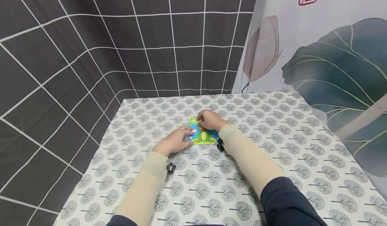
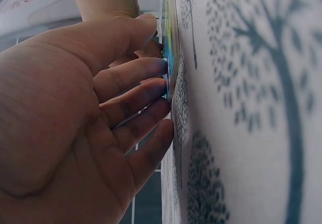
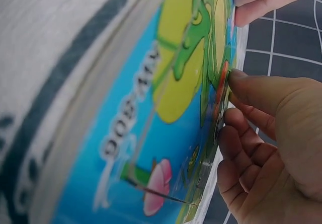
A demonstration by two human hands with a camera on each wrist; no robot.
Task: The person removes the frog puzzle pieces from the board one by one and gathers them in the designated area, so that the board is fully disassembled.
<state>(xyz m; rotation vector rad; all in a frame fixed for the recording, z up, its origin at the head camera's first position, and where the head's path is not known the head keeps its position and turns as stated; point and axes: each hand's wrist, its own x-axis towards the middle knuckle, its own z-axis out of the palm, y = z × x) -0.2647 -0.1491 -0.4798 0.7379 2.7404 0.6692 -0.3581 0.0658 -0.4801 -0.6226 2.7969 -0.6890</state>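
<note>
A flat picture puzzle board (image 1: pixel 204 138) lies on the table, showing a green frog on blue with lily pads and pink flowers. My left hand (image 1: pixel 178 139) rests at its left edge, fingertips on the board and thumb near the lower left corner. In the left wrist view the left fingers (image 2: pixel 136 105) are mostly straight and touch the board's side. Over the upper part of the board, my right hand (image 1: pixel 210 119) pinches a red-edged puzzle piece (image 3: pixel 222 89) between thumb and curled fingers. Most of that piece is seen edge-on, and its outline is partly hidden.
A white cloth with grey tree prints (image 1: pixel 199 189) covers the table. Dark curtain with white grid lines (image 1: pixel 151 34) hangs behind and at left; a leaf-patterned curtain (image 1: pixel 332 68) hangs at right. Small black wrist cameras (image 1: pixel 170 167) sit under both forearms.
</note>
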